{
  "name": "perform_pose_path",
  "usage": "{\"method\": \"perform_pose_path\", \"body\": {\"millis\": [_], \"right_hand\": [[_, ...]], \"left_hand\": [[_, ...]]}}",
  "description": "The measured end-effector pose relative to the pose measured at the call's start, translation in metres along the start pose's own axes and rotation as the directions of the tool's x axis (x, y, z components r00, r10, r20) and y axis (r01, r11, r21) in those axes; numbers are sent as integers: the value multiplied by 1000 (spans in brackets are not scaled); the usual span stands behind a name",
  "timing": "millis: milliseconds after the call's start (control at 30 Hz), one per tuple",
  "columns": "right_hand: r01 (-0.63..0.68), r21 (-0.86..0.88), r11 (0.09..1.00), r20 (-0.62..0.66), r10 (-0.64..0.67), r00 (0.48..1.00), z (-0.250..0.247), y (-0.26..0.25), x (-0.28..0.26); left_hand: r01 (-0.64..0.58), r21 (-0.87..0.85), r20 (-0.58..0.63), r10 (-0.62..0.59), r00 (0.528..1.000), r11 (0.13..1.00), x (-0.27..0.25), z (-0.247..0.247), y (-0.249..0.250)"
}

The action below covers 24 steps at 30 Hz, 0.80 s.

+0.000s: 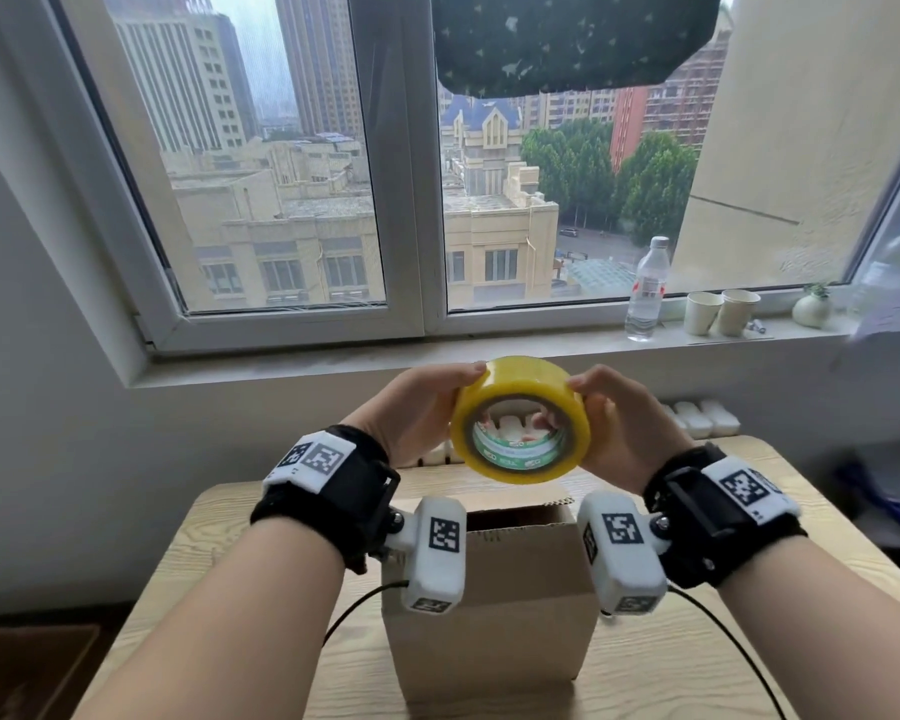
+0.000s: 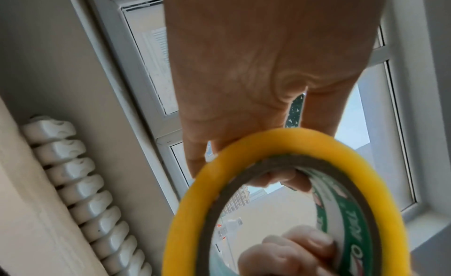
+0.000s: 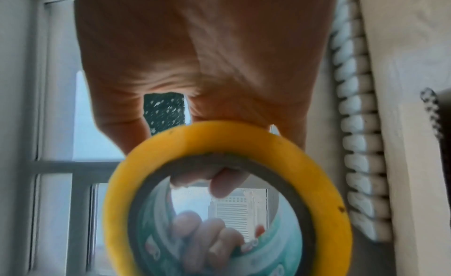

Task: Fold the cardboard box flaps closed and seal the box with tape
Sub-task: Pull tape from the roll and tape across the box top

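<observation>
A yellow tape roll (image 1: 520, 387) with a green-printed core is held up in front of the window, above the box. My left hand (image 1: 422, 413) grips its left side, thumb on the outer rim and fingers curled into the core. My right hand (image 1: 619, 423) grips the right side the same way. The left wrist view shows the tape roll (image 2: 256, 145) close up under my palm, and the right wrist view shows the tape roll (image 3: 219, 133) with fingers inside the hole. Below stands the brown cardboard box (image 1: 489, 615) on the table, its top partly hidden by the wrist cameras.
The box stands on a light wooden table (image 1: 697, 667). A water bottle (image 1: 645, 288), two paper cups (image 1: 720, 311) and a small vase (image 1: 811, 309) stand on the window sill at the right. A white radiator (image 2: 73, 174) runs behind the table.
</observation>
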State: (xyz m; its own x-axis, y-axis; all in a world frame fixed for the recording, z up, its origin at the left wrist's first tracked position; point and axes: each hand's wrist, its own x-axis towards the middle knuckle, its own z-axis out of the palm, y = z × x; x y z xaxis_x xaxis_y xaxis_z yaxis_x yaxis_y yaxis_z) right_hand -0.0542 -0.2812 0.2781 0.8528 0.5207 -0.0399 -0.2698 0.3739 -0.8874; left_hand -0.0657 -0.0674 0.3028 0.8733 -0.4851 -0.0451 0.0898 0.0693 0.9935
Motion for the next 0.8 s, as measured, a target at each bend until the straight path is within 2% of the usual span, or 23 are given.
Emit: {"method": "perform_pose_path", "body": {"millis": [100,267,433,533,667,800], "right_hand": [[-30,-145,989,-19,28,999,2,-1,-1],[-70,-259,963,-61,56,997,0,-8,-1],[-69,-470,880,-82,35,996,9,-11,1],[-64,-426,903,-74,36,997,7,-11,2],[-44,-248,968,-14,42,999,-2,-13,-2],[24,-104,994,48,-19,999,-8,-16,-2]], "left_hand": [[21,104,-18,-19,1000,994,3,6,3],[51,231,-91,-31,995,972,6,18,9],[107,438,-136,-52,989,893,14,30,11],[88,377,-163,-27,986,922,15,31,8],[47,120,-185,-25,982,992,14,26,6],[-41,-57,-264,25,964,998,13,29,12]]}}
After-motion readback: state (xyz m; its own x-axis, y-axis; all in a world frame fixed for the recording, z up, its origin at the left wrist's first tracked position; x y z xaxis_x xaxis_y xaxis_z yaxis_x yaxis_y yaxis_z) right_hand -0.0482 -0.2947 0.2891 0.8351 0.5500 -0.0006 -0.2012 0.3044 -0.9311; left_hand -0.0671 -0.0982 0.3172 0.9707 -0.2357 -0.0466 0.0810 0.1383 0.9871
